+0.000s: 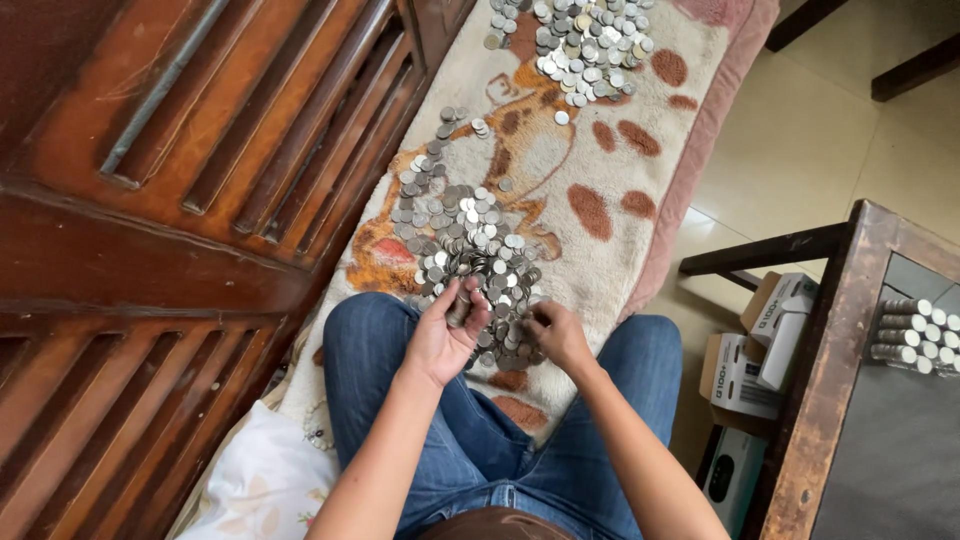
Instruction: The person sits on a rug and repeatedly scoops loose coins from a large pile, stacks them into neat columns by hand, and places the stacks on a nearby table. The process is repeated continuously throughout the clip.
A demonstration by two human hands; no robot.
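A wooden slatted bench back (200, 150) fills the left; the left hand (445, 335) is curled round a short stack of coins (461, 308), its fingers closed on it; the right hand (556, 335) pinches at the coin heap (460, 235) on the patterned cushion (600, 250), fingertips hidden among coins; cardboard boxes (760, 345) sit below the worktop (840, 330), their contents unseen; rolled coin stacks (915, 335) lie there, cut off.

Slatted wooden bench back (200, 200) left, pale tiled floor (800, 150), dark table (850, 400) right.
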